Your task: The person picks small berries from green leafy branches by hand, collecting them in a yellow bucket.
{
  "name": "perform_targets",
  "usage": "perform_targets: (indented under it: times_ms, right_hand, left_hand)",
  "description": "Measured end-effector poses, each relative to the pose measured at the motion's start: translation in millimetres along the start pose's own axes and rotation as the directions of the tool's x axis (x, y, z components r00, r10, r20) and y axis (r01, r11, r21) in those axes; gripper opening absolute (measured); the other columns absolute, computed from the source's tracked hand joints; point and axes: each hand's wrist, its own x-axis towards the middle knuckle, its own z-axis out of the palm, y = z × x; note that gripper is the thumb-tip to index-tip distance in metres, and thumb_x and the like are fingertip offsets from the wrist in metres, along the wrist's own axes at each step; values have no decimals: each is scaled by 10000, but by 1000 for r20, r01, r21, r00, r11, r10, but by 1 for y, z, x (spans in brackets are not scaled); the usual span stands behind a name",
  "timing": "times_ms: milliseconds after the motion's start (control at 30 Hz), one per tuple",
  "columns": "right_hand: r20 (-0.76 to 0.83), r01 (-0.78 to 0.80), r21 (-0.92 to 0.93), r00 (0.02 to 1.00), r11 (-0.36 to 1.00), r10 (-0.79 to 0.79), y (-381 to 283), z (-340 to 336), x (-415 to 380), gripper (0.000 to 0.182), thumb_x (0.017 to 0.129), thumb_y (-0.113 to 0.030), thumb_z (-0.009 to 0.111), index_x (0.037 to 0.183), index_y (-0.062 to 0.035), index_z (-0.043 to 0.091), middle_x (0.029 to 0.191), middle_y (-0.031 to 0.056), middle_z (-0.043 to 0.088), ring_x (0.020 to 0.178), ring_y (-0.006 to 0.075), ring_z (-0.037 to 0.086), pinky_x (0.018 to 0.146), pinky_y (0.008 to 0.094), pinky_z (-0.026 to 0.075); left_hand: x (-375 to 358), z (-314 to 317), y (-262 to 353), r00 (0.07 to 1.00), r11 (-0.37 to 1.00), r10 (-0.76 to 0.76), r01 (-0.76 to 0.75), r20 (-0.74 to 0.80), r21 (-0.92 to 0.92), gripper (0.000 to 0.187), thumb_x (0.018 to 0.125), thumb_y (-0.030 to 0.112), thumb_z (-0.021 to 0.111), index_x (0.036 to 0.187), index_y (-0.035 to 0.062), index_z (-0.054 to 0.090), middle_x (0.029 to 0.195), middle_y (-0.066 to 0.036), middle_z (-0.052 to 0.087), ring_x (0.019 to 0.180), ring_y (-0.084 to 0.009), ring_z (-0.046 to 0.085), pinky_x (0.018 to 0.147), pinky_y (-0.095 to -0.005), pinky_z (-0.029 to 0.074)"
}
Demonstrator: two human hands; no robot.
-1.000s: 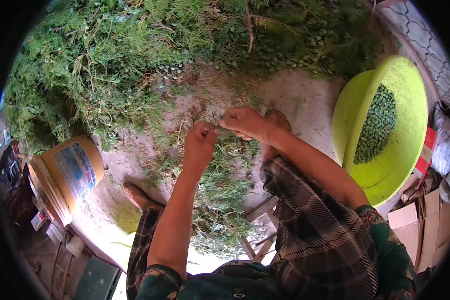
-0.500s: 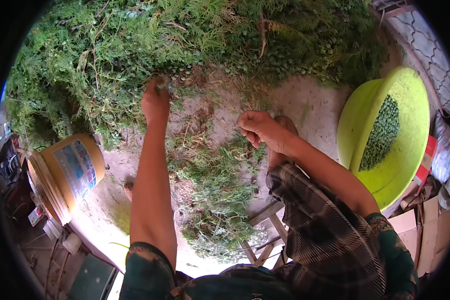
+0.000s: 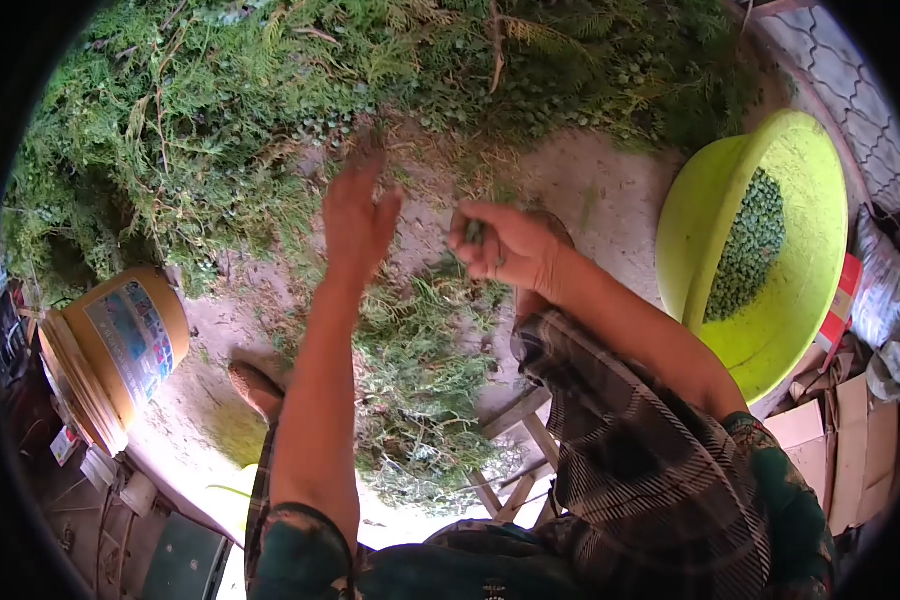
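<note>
1. Left hand [image 3: 355, 222]: fingers extended, blurred, apparently empty, near branches [image 3: 240, 100].
2. Right hand [image 3: 515, 248]: curled around green cones [image 3: 474, 232], well apart from yellow basin [image 3: 682, 230]; loosened grip could spill them among clippings [image 3: 420, 370].

Green bits [image 3: 475, 231]: small, partly hidden inside right grip [image 3: 507, 247], near centre. Leafy branches [image 3: 240, 90]: feathery, brown stems, heaped 9 through 1 o'clock. Loose sprigs [image 3: 420, 385]: thinner pile on floor, 6 o'clock. Green cones [image 3: 752, 245]: small, roundish, heaped inside lime basin [image 3: 682, 230], 3 o'clock.
</note>
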Motion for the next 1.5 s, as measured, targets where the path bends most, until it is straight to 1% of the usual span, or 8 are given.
perform_targets:
  times_ms: [333,500,633,733,800,967,1300,1500]
  right_hand:
    - [-140,213,-26,967,977,-214,-31,4,-29,211,917,-251,501,852,-52,526,746,48,517,555,99,464,416,240,375]
    - [-175,147,-90,971,985,-161,-17,-3,-25,225,921,-266,496,842,-57,519,744,39,516,544,96,456,415,241,364]
    - [-164,130,-230,972,965,-170,-10,-7,-23,214,911,-281,521,851,-76,533,743,15,522,531,84,446,427,224,356]
    - [-118,152,-283,974,947,-191,-13,-12,-21,218,908,-291,529,871,-78,550,762,15,529,543,83,443,451,221,358]
    - [-62,160,-273,981,949,-183,-14,-13,-22,210,910,-282,524,876,-77,555,779,18,529,567,84,447,480,224,365]
    - [-108,202,-220,967,954,-229,-13,-8,-26,209,888,-271,546,825,-72,545,728,18,528,547,97,454,466,237,356]
    - [-119,175,-127,974,976,-190,-13,-11,-34,203,907,-272,496,850,-78,514,744,18,488,520,102,419,428,247,326]
    - [-152,182,-166,966,969,-208,-11,-4,-35,213,900,-281,505,823,-84,478,733,18,480,517,102,413,417,249,324]
  left_hand:
    - [-296,-6,0,700,896,-122,-228,703,382,874,605,346,786,1350,192,356,1448,-225,146,1307,-445,193,1017,-614,221]
    - [-416,-29,-75,-246,957,-291,-54,925,286,632,719,243,672,1305,193,441,1355,-279,333,1178,-385,456,903,-446,446]
    - [-290,-35,-78,574,923,-250,-101,780,370,150,814,136,481,756,45,586,631,-174,596,601,-331,613,564,-443,492]
    - [-150,-43,-16,851,919,-341,212,398,334,239,871,161,448,1010,59,613,888,-222,622,787,-380,614,716,-482,484]
    - [-97,-18,-18,979,956,155,-182,130,231,346,814,112,563,1158,86,549,1172,-197,541,1080,-354,514,898,-449,421]
    - [-6,43,65,845,817,518,-441,-134,371,553,800,234,690,1269,75,441,1222,-158,482,1098,-293,477,912,-367,410]
    - [-250,20,33,681,907,168,-391,713,160,510,777,232,613,1264,159,480,1385,-122,329,1314,-331,237,1073,-555,164]
    - [-296,-31,-6,-94,992,-123,-45,988,119,329,763,150,556,1083,91,607,1160,-177,538,1085,-303,523,954,-446,373]
